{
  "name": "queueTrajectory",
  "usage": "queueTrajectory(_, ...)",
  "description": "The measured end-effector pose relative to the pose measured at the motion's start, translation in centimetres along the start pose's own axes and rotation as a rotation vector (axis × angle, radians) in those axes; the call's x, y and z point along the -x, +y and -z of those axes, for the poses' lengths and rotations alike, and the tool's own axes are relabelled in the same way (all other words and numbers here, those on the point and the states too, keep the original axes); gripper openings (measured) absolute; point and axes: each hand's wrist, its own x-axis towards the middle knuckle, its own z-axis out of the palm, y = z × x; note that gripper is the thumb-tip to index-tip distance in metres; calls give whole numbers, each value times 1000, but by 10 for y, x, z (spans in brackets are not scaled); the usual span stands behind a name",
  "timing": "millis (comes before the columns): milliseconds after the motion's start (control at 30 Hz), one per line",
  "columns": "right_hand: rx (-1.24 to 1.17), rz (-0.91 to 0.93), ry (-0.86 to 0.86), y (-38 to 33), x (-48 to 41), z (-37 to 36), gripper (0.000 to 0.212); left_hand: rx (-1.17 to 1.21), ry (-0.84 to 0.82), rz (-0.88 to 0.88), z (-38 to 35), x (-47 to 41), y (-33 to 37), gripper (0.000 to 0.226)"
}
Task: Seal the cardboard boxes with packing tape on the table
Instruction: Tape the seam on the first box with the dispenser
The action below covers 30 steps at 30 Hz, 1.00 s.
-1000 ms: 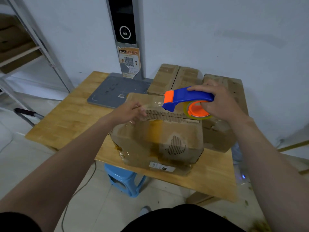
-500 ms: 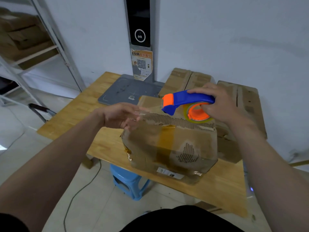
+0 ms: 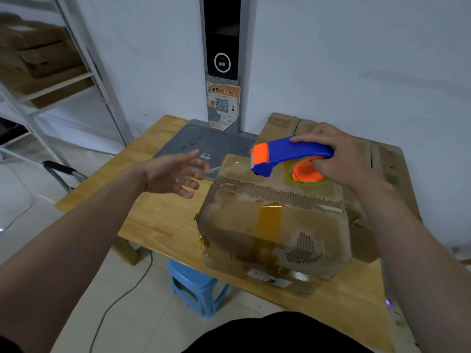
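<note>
A worn cardboard box (image 3: 275, 233) with a brown tape band down its front stands on the wooden table (image 3: 163, 220). My right hand (image 3: 339, 159) grips a blue and orange tape dispenser (image 3: 293, 151) just above the box's top. My left hand (image 3: 168, 174) hovers left of the box, off its surface, fingers loosely spread. A thin clear tape strip (image 3: 214, 169) runs from its fingertips toward the box's top left corner. More cardboard boxes (image 3: 382, 159) stand behind, partly hidden by my right hand.
A grey flat pad (image 3: 201, 143) lies on the table's far side under a tall wall device (image 3: 221, 47) with a QR sticker. A blue stool (image 3: 196, 284) stands below the table's front edge. A metal shelf (image 3: 63, 80) with boxes is at the left.
My left hand has lifted off the box's top edge and drawn away to the left, stretching clear tape out. The dispenser stays above the box.
</note>
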Motion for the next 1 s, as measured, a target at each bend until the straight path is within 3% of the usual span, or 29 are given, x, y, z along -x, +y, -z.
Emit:
queueTrajectory(100,11,11,1,-4,-3,-9,65,-85,109,-41,3,-10,-2,20)
queueTrajectory(133,25,15,-5,-5,-3,-12,65,-113,125,-43,5,-13,-3,18)
queueTrajectory(267,68,2,-30,0,-4,-21,64,-211,157,19,25,-16,-10,40)
queueTrajectory(467,119,-27,4,8,-1,-50,66,82,361,17,47,-33,-28,12)
queueTrajectory(600,159,-60,3,12,9,-63,70,174,398,23,53,-43,-41,28)
queueTrajectory(700,183,-79,-2,16,15,-70,70,173,426,14,55,-42,-49,17)
queueTrajectory(867,166,-68,-30,24,26,-63,67,266,616,-3,85,-30,-61,5)
queueTrajectory(1000,218,-68,-10,26,29,-52,69,270,669,21,94,-26,-73,4)
